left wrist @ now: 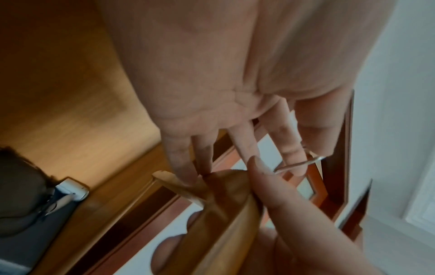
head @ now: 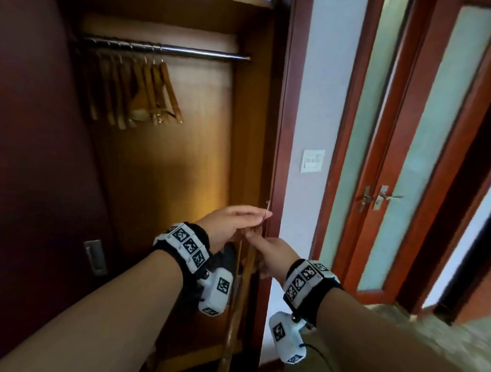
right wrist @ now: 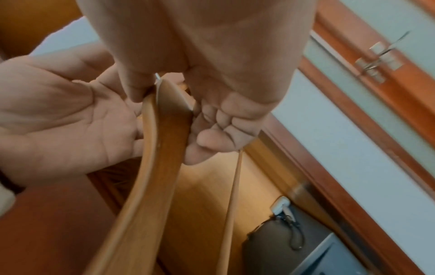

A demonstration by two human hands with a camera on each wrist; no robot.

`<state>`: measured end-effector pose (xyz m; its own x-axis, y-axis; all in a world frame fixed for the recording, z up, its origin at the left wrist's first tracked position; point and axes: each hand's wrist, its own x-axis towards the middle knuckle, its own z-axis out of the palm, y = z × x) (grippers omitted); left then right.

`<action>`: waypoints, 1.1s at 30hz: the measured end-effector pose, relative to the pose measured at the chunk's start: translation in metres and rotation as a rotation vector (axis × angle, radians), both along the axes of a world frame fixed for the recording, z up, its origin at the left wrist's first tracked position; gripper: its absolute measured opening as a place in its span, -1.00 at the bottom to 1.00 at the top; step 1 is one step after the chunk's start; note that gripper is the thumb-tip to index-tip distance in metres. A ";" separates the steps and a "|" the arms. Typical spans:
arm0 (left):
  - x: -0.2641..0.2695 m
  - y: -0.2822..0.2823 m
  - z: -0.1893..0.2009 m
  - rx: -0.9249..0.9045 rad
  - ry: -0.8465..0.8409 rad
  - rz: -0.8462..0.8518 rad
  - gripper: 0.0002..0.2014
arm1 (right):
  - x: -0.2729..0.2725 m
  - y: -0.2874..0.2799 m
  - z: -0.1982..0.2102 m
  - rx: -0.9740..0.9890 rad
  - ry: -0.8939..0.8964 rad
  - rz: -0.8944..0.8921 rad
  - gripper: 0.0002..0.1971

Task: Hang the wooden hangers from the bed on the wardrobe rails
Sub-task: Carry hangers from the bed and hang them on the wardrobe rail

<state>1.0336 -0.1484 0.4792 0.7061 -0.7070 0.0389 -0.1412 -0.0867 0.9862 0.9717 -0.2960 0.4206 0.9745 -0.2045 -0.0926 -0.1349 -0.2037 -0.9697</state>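
Head camera: A person stands before an open wardrobe (head: 249, 136), both forearms raised at its right-hand edge. The right hand (head: 275, 256) grips a wooden hanger (head: 236, 285) near its top, the hanger's body trailing downward and its metal hook (head: 267, 207) pointing up. The left hand (head: 232, 223) reaches in from the left with fingers extended toward the hook. Higher up, a row of hung hangers (head: 139, 90) crowds the left half of the metal rail (head: 188, 50). A light switch (head: 312, 161) and glazed double doors (head: 384, 151) stand to the right.

Left wrist camera: The left hand (left wrist: 223, 83) is spread, palm toward the lens, its fingertips (left wrist: 300, 169) touching the hook (left wrist: 296, 164) and the hanger's (left wrist: 226, 214) wooden top. Whether it has a hold on anything cannot be told.

Right wrist camera: The right hand (right wrist: 212, 104) is curled round the hanger (right wrist: 160, 158) at its neck, thumb on one side and fingers on the other. The left hand (right wrist: 65, 115) lies open just beside it, palm exposed. A dark bag (right wrist: 280, 245) sits on the wardrobe floor.
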 end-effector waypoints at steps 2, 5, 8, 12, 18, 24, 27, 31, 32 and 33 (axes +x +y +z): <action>0.014 0.006 0.013 -0.038 0.009 0.030 -0.73 | 0.026 0.002 0.011 0.029 -0.025 0.041 -0.33; 0.035 0.009 0.033 -0.009 -0.079 0.121 -0.76 | 0.063 0.005 0.028 0.130 -0.044 0.127 -0.30; 0.052 0.009 0.052 -0.043 -0.152 0.271 -0.81 | 0.087 0.007 0.048 0.263 -0.061 0.242 -0.61; 0.068 0.010 0.075 -0.158 -0.146 0.419 -0.83 | 0.115 0.003 0.065 0.323 -0.094 0.389 -0.72; 0.117 0.012 0.107 -0.105 -0.260 0.561 -0.86 | 0.173 0.001 0.087 0.300 -0.132 0.442 -0.83; 0.184 0.020 0.153 -0.097 -0.302 0.576 -0.83 | 0.246 0.010 0.127 0.237 -0.270 0.365 -0.67; 0.219 0.030 0.186 -0.091 -0.316 0.539 -0.82 | 0.285 0.013 0.160 0.146 -0.370 0.271 -0.61; 0.270 0.047 0.226 -0.031 -0.370 0.510 -0.65 | 0.329 0.020 0.209 0.005 -0.447 0.215 -0.67; 0.284 0.051 0.234 -0.001 -0.400 0.501 -0.58 | 0.339 0.024 0.218 -0.016 -0.471 0.206 -0.69; 0.298 0.055 0.241 0.029 -0.429 0.491 -0.53 | 0.349 0.027 0.227 -0.034 -0.491 0.193 -0.70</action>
<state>1.3311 -0.0933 0.7201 0.8735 -0.3108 0.3747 -0.4586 -0.2670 0.8476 1.3209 -0.2687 0.6477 0.9216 -0.0117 0.3879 0.3768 -0.2123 -0.9016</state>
